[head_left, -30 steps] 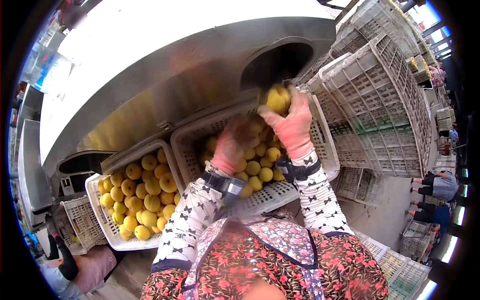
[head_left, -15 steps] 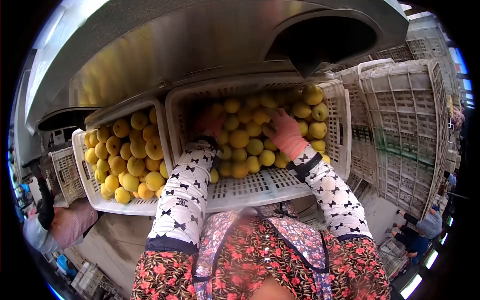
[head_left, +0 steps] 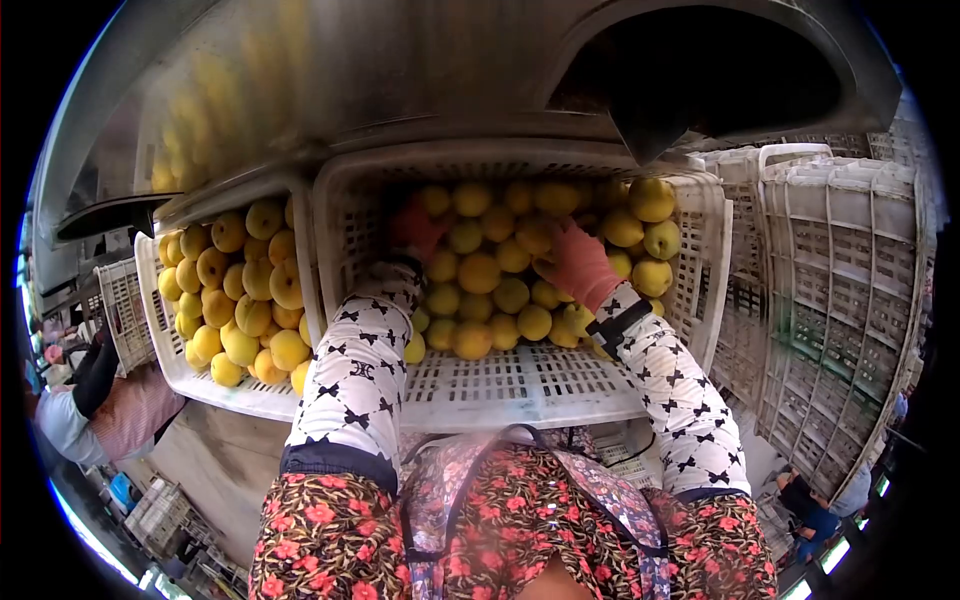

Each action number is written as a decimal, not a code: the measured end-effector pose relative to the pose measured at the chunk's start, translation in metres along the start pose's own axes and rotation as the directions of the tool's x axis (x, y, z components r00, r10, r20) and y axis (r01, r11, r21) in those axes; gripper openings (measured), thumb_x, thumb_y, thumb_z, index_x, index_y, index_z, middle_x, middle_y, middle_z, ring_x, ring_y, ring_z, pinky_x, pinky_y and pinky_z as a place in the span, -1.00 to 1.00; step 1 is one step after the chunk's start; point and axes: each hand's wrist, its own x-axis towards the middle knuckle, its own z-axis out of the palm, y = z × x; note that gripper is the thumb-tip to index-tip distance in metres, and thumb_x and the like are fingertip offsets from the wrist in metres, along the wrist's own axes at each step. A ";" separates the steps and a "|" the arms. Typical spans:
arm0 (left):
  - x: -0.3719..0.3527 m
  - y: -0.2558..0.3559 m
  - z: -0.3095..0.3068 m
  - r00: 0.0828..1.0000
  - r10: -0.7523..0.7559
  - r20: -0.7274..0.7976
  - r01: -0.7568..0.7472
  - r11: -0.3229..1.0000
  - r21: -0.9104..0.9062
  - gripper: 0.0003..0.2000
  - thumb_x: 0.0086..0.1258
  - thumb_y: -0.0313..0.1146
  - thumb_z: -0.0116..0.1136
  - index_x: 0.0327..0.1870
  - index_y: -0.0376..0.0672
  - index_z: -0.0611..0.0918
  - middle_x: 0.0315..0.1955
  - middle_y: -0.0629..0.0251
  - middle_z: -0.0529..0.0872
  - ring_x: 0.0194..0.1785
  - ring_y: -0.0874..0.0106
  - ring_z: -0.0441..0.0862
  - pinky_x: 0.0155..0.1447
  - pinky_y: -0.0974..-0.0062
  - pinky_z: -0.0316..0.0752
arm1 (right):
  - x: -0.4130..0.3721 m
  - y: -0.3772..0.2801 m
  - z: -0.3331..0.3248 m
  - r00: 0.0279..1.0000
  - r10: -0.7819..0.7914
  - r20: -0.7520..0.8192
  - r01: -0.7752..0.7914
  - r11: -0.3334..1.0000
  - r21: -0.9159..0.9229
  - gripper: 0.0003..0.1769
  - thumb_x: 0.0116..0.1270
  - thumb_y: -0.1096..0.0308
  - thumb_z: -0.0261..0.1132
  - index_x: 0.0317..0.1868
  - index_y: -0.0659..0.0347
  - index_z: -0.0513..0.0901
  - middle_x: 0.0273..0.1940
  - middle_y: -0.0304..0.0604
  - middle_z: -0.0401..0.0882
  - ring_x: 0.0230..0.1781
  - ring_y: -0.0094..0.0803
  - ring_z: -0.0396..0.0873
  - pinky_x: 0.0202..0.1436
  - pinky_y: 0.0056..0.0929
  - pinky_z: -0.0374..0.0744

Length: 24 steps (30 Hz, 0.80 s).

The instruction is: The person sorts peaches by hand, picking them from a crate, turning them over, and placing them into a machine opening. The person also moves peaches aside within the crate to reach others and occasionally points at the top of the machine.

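Note:
A white plastic crate [head_left: 520,385] in front of me holds a heap of yellow round fruits [head_left: 480,272]. Both my hands wear pink gloves and reach into it. My left hand [head_left: 415,230] lies at the far left of the heap, its fingers blurred and sunk among the fruits. Spread flat on top of the fruits right of the middle is my right hand [head_left: 578,265], with nothing lifted in it. Black-and-white patterned sleeves cover both my forearms.
A second white crate [head_left: 190,378] full of yellow fruits stands to the left. A steel machine hood [head_left: 400,80] with a dark outlet [head_left: 700,70] hangs over both crates. Stacks of empty crates [head_left: 840,300] stand on the right. A person [head_left: 100,410] is at lower left.
My right hand came down from the outlet, where it held a fruit, onto the heap. My view dropped and moved closer to the crate. Both hands now rest among the fruits.

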 end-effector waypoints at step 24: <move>-0.140 0.166 -0.195 0.638 0.507 0.580 0.765 -0.335 -0.550 -0.10 0.25 0.45 0.05 0.29 -0.29 0.42 0.12 -0.17 0.59 -0.07 -0.05 0.70 -0.05 0.06 0.72 | -0.139 -0.132 -0.079 0.935 0.169 -0.313 0.205 0.461 0.863 0.12 -0.06 0.14 0.68 0.42 0.35 0.24 0.24 -0.07 0.42 0.24 -0.38 0.44 0.33 -0.37 0.44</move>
